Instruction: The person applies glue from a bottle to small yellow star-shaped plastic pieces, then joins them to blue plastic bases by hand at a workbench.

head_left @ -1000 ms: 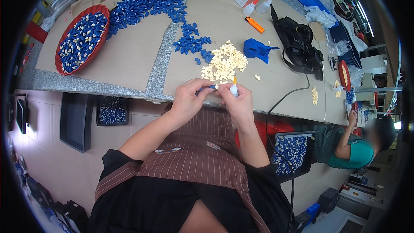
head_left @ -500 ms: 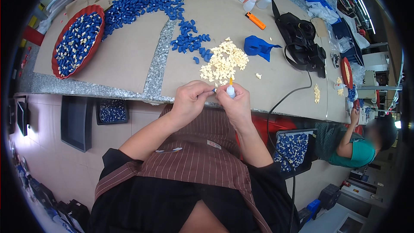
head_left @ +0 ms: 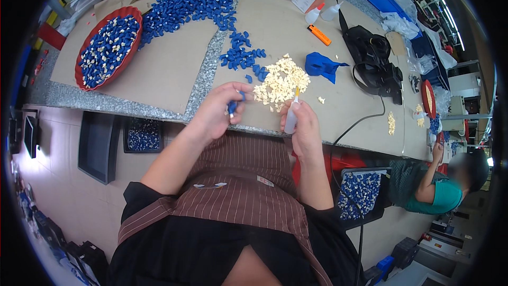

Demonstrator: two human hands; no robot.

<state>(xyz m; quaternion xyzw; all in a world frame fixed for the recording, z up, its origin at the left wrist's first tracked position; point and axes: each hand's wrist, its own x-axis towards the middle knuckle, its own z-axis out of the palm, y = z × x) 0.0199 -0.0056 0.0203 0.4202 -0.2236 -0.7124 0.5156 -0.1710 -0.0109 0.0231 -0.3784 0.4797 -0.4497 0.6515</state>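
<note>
Hands now apart vs. 0.5 s ago, when both met over one spot at bench edge. Around: cream parts pile (head_left: 280, 82) at 12 o'clock of hands, loose blue parts (head_left: 241, 57) at 11, red tray (head_left: 87, 39) of mixed parts far at 10, blue cloth (head_left: 320, 66) at 1 (nothing blocking). Left hand (head_left: 219, 114) fingers pinched on small blue part (head_left: 233, 107). Right hand (head_left: 299, 122) fingers wrapped round small glue bottle (head_left: 292, 116), orange tip up, just below cream pile.
</note>
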